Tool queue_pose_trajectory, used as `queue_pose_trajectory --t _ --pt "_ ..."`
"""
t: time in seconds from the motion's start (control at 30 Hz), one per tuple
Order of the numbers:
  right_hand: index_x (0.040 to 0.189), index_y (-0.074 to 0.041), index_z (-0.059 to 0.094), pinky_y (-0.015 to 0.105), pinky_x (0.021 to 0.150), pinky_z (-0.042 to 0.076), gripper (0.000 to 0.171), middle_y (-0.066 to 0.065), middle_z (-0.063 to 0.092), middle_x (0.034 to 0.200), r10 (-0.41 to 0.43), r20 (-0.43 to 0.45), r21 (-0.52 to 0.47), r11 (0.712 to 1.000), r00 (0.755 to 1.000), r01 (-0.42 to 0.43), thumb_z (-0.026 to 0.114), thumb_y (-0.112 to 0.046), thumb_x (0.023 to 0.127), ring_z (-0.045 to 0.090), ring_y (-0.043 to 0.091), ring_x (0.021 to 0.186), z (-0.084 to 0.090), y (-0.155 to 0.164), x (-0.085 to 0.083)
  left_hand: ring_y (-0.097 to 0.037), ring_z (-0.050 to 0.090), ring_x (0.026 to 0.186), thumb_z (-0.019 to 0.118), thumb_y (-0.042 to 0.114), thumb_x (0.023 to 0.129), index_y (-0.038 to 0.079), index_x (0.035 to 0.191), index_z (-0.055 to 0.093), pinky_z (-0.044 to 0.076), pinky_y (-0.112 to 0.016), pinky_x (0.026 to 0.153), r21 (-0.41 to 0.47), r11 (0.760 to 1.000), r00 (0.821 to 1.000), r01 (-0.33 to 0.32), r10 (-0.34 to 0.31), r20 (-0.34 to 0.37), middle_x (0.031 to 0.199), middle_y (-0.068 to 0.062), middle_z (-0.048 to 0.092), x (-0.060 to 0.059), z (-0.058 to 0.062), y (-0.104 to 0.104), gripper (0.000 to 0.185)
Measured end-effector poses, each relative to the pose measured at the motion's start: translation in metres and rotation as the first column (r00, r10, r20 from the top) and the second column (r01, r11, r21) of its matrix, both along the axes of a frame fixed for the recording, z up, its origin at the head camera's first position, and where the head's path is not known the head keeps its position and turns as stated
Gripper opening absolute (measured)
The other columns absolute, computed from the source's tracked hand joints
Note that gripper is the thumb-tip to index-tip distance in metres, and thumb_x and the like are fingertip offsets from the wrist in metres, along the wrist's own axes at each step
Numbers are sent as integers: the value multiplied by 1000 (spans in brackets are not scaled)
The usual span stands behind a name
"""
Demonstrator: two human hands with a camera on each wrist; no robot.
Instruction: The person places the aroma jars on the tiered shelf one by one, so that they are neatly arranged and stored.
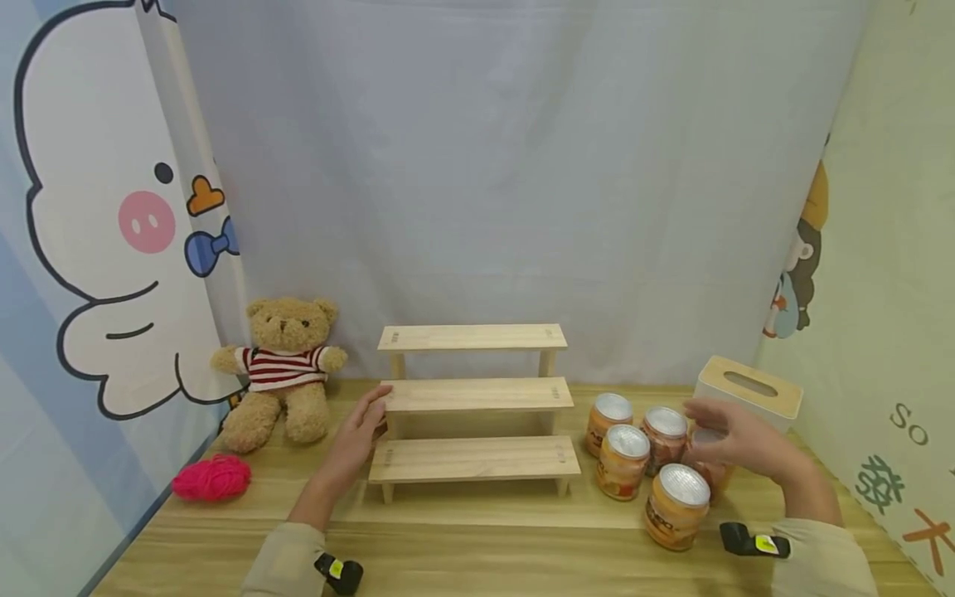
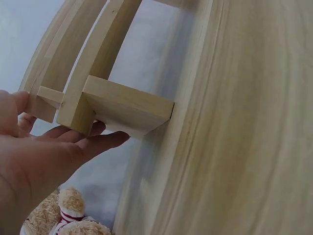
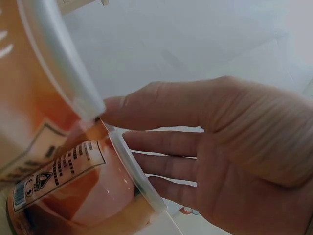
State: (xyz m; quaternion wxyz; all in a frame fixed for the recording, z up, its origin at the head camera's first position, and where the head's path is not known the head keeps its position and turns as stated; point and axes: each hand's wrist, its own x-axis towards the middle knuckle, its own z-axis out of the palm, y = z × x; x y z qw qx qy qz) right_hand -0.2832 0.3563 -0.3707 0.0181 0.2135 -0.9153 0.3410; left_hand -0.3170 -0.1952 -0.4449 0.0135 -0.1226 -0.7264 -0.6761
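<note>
My left hand [image 1: 354,439] is at the left side of a three-step wooden shelf rack [image 1: 477,394]. In the left wrist view its fairly straight fingers [image 2: 105,142] touch the rack's side by a leg. My right hand [image 1: 746,439] is at lid height around an orange can with a silver lid [image 1: 714,477], partly hidden by that hand. The right wrist view shows the thumb and straight fingers [image 3: 166,142] on either side of the can tops; firm contact is unclear. Close by stand other orange cans, one in front [image 1: 675,518], others to the left [image 1: 622,473].
A teddy bear [image 1: 287,365] in a striped shirt sits at the left against the curtain. Pink yarn [image 1: 212,478] lies in front of it. Behind the cans, at the right, stands a tissue box [image 1: 746,390] with a wooden top. Printed curtains border both sides of the wooden table [image 1: 477,547].
</note>
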Motion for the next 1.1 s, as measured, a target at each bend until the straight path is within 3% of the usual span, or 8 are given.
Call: queue_pose_trajectory --t 0.23,0.4,0.53,0.63,0.8,0.97,1.1 --pt "127 17 56 38 90 51 69 30 62 123 -25 7 111 994 1000 24 86 -13 73 56 47 118 -2 6 0 -49 16 145 35 36 111 11 155 30 13 -56 119 101 995 998 3 -9 57 165 -14 7 -1 -3 1 51" --pt "122 12 61 42 82 51 69 28 64 119 -86 54 212 974 995 73 88 -18 67 58 40 108 -1 8 1 -49 16 145 36 35 111 10 155 30 14 -54 119 117 993 999 6 -12 49 165 -12 7 -1 -3 1 51" --pt "122 9 61 42 76 49 66 29 61 120 -111 82 240 967 990 88 86 -15 66 56 37 101 -3 9 0 -48 16 145 35 35 111 9 155 30 14 -54 119 114 993 999 9 -13 41 166 -12 6 -2 -3 1 51" --pt "123 10 59 42 76 48 66 30 59 121 -112 99 225 970 989 87 84 -11 65 55 37 101 -5 10 0 -48 15 146 35 37 111 11 155 29 12 -58 118 109 994 998 12 -18 56 166 -11 5 -2 -3 1 52" --pt "123 14 56 42 80 50 65 26 61 118 -94 105 173 982 990 75 85 -16 74 58 34 103 -7 18 3 -48 14 146 37 39 110 13 155 29 10 -60 118 107 994 997 18 -25 68 166 -10 4 -3 -3 2 52" --pt "127 18 53 33 76 52 67 17 65 113 -47 131 90 995 990 36 83 -19 80 60 25 97 -12 26 6 -49 14 146 36 38 110 12 155 29 10 -60 118 114 993 998 22 -29 60 166 -12 4 -3 -3 2 52" --pt "131 18 50 28 75 52 66 17 65 115 1 147 31 1000 989 -5 79 -18 85 61 17 96 -17 31 6 -50 13 146 36 39 110 13 156 28 7 -67 115 111 994 997 22 -30 71 165 -13 5 -3 -4 2 53"
